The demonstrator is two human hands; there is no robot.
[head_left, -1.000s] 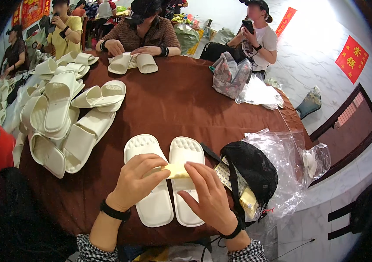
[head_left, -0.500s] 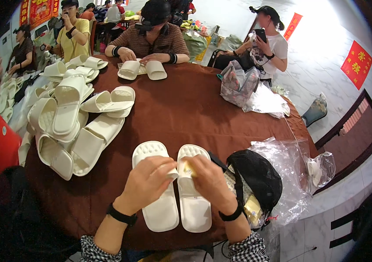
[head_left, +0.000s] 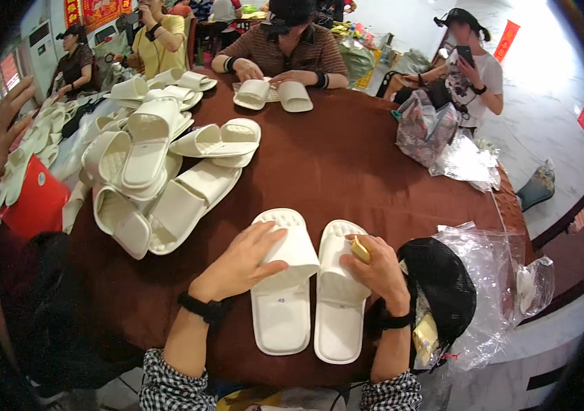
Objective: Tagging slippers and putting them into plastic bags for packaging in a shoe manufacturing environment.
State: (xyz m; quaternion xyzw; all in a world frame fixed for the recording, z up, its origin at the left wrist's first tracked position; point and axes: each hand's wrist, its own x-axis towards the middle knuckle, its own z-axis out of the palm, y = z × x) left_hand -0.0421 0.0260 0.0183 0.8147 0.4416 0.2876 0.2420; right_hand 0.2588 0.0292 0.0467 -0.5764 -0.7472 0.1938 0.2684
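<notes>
Two white slippers [head_left: 309, 288] side by side, soles down, on brown table [head_left: 333, 164]

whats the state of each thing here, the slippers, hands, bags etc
left slipper: flat, sole down, left hand resting on its strap
right slipper: flat beside it, touching
right hand: on right slipper, pinching a small yellow piece
slipper pile: loosely heaped
black bag: open
clear plastic bags: crumpled
</notes>
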